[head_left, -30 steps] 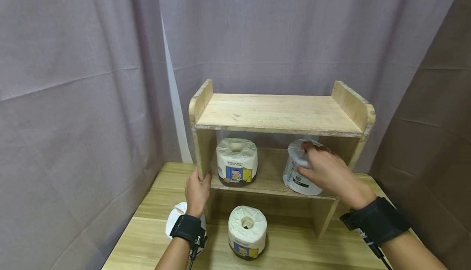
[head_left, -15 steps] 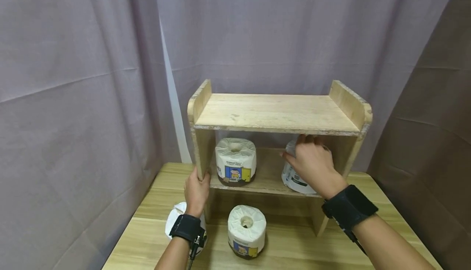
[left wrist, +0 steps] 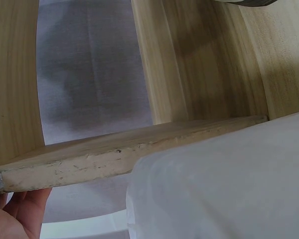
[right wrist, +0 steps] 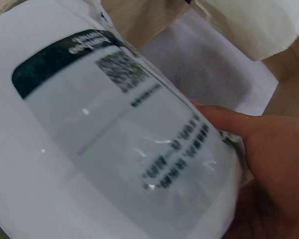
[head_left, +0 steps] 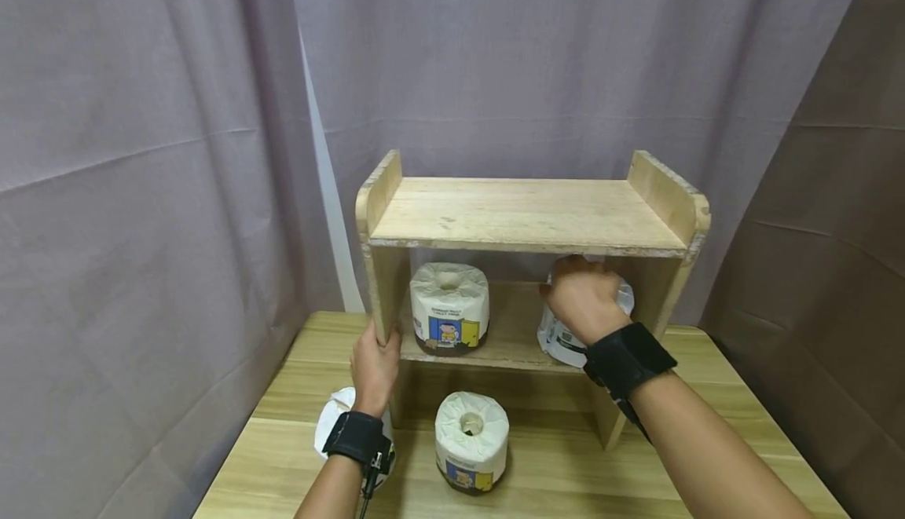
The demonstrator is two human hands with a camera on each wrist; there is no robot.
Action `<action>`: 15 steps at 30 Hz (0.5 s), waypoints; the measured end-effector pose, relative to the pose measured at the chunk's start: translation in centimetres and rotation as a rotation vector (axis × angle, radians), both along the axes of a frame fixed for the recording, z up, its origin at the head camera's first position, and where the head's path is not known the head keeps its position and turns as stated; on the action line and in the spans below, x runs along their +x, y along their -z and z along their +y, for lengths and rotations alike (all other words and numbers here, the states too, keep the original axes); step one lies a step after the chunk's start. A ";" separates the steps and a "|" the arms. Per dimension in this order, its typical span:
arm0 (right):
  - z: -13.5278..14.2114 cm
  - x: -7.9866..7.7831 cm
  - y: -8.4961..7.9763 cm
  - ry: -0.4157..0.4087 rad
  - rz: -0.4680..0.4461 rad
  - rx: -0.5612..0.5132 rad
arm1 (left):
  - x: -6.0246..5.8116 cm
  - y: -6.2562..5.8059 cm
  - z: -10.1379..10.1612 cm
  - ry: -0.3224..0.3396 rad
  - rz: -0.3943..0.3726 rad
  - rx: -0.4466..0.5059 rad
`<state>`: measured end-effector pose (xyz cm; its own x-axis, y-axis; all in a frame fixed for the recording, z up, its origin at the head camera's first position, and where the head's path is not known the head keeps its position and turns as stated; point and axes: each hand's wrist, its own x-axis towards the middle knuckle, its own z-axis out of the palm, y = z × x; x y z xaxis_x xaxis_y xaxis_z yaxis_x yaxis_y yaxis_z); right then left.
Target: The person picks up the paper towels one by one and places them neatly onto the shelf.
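My left hand [head_left: 375, 366] grips the left side board of a two-tier wooden shelf unit [head_left: 523, 213]. In the left wrist view, its fingers [left wrist: 34, 209] show behind the board's edge. My right hand [head_left: 583, 295] reaches into the right of the middle tier and holds the top of a plastic-wrapped toilet roll [head_left: 555, 340]. In the right wrist view, the thumb [right wrist: 224, 117] lies along the roll's rim; the other fingers are hidden. A paper-wrapped toilet roll [head_left: 450, 307] with a cartoon label stands upright at the left of the same tier.
Another cartoon-labelled roll [head_left: 471, 440] stands on the wooden table [head_left: 272, 433] before the shelf. A white-wrapped roll [head_left: 331, 421] is partly hidden behind my left wrist. Grey curtains [head_left: 523, 56] hang behind and at the sides.
My right hand and forearm have swung left, with the fingers now curled over the roll's top. That roll has barely shifted. My left hand has kept its grip on the board.
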<state>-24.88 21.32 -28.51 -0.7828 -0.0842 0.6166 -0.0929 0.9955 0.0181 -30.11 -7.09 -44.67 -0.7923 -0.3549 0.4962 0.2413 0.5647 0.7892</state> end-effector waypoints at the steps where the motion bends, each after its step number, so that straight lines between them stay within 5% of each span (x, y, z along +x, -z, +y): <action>1: 0.0 -0.1 0.1 0.004 -0.005 -0.003 | 0.0 0.0 0.0 -0.001 -0.004 0.001; 8: 0.2 -0.6 0.0 0.052 -0.094 -0.028 | 0.0 -0.2 0.1 0.007 -0.012 -0.001; 15: 0.7 -0.8 0.0 0.012 -0.129 -0.070 | -0.1 0.0 0.0 -0.014 0.002 -0.008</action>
